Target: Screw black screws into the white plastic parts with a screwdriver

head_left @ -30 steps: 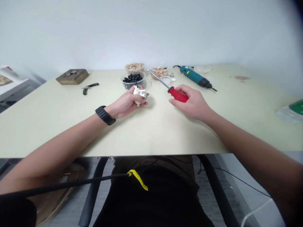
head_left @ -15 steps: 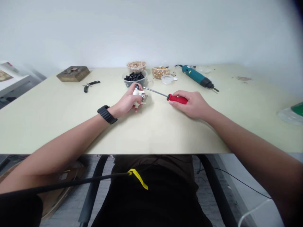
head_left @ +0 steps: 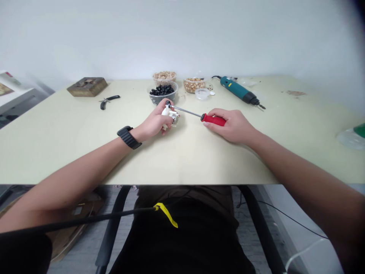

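My left hand (head_left: 155,123), with a black watch on its wrist, is closed around a small white part (head_left: 166,111) that has a black piece at its top and a metallic bit at its right side. In my right hand (head_left: 235,125) is a screwdriver (head_left: 213,120), held by its red handle. The metal shaft points left, and its tip is at the black piece; whether it touches is too small to tell. Just behind my left hand stands a clear bowl of black pieces (head_left: 162,91).
Behind are a tub of beige pieces (head_left: 164,76), a tub of orange-brown pieces (head_left: 194,85) and a small clear cup (head_left: 202,94). A teal rotary tool (head_left: 238,90) lies back right. Pliers (head_left: 105,102) and a wooden block (head_left: 87,87) are left.
The white part has tilted slightly in my left hand, so its black top piece now meets the screwdriver tip in view. My right hand has barely moved.
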The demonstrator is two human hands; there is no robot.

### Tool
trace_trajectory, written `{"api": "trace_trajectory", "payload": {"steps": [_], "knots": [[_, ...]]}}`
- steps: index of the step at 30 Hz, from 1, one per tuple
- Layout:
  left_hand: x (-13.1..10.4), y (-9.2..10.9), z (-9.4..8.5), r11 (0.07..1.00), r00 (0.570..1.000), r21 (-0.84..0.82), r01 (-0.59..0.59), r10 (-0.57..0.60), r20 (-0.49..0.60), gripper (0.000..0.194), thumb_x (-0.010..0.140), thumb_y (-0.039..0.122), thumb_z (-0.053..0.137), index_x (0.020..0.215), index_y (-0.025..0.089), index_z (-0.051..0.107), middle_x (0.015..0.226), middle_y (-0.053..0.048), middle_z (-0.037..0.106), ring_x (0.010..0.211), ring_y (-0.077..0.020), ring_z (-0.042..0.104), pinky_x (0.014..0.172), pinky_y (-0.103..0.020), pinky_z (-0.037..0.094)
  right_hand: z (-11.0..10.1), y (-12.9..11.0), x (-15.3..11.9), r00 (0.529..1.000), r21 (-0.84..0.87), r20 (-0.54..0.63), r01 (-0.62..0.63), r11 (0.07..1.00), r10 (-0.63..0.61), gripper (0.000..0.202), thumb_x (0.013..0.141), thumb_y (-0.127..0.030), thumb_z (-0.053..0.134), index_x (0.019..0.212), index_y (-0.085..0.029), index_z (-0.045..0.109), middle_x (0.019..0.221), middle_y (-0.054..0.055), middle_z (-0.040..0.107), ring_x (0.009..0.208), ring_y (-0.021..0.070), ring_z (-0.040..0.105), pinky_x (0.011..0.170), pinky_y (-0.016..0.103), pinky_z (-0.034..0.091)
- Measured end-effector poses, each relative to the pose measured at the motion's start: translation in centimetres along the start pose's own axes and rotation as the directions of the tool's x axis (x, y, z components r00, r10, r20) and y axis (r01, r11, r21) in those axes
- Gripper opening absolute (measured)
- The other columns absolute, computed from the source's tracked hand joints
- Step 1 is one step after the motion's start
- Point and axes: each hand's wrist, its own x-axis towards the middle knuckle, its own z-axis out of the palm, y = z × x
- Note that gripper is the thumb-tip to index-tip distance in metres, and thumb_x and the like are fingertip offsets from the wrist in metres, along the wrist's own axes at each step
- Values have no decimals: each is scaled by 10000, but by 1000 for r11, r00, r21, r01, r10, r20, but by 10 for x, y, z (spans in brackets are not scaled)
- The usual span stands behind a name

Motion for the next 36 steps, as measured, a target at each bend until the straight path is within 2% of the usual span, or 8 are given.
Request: {"api": "trace_trajectory", "payload": {"steps": [5, 10, 15, 19, 22, 25, 31, 36], "knots": [[0, 0, 0, 1000, 1000, 0, 2, -2, 14, 642, 606, 133, 707, 1201, 313, 545, 1205, -67, 786, 644, -143, 584, 488, -292, 383, -1, 1, 0, 1000, -10, 13, 11, 1000, -11, 296, 1028, -544, 807, 1129, -281, 899, 1061, 85, 899, 885, 310, 771, 803, 444, 574], [-5, 8, 6, 999, 999, 17, 43, -43, 23, 628, 638, 142, 743, 1194, 298, 496, 1211, -43, 743, 624, -118, 566, 471, -296, 405, -10, -7, -2, 995, -157, 96, 4, 988, 11, 390, 1144, -580, 625, 1159, -281, 875, 1063, 92, 901, 906, 333, 784, 797, 451, 504], [-5, 5, 6, 999, 999, 29, 24, -25, 39, 619, 662, 132, 789, 1179, 291, 487, 1195, -45, 710, 670, -125, 588, 501, -302, 452, -14, -9, -4, 994, -274, 103, 0, 962, 29, 341, 1055, -580, 709, 1170, -274, 804, 976, 108, 842, 831, 338, 735, 767, 450, 474], [0, -6, 0, 995, 999, 94, -15, 11, 40, 690, 642, 70, 821, 1217, 287, 506, 1260, -68, 712, 709, -130, 606, 562, -287, 457, -16, -8, -3, 995, -273, 95, 35, 961, -10, 320, 1092, -577, 647, 1109, -305, 815, 1040, 114, 867, 939, 382, 778, 801, 471, 471], [2, -13, -4, 988, 999, 149, -34, 29, 32, 708, 650, 43, 837, 1241, 283, 530, 1292, -88, 703, 796, -182, 679, 626, -317, 513, -17, -9, -3, 998, -292, 70, 21, 956, 0, 392, 1105, -631, 618, 1147, -312, 840, 1104, 127, 884, 1003, 410, 787, 801, 483, 454], [4, -19, -8, 983, 997, 167, -81, 76, 33, 716, 683, 47, 866, 1274, 289, 544, 1296, -98, 685, 952, -273, 756, 715, -400, 607, -17, -11, -3, 993, -230, 110, -14, 973, 41, 439, 1102, -665, 596, 1112, -301, 842, 1011, 113, 858, 902, 373, 758, 787, 484, 458], [8, -20, -17, 969, 982, 161, -187, 179, 62, 667, 763, 81, 885, 1288, 291, 531, 1275, -93, 656, 1159, -368, 775, 854, -533, 701, -18, -4, 2, 986, -43, 155, -54, 998, 60, 396, 921, -656, 844, 1080, -294, 826, 1015, 81, 858, 833, 320, 738, 763, 457, 515], [13, -21, -19, 978, 982, 118, -175, 165, 90, 726, 743, 51, 861, 1296, 304, 464, 1306, -93, 628, 1229, -416, 771, 891, -643, 722, -15, -3, -1, 999, -192, 36, 32, 981, -26, 449, 1119, -641, 611, 1150, -285, 883, 1175, 142, 907, 1051, 408, 808, 885, 519, 537]]}}
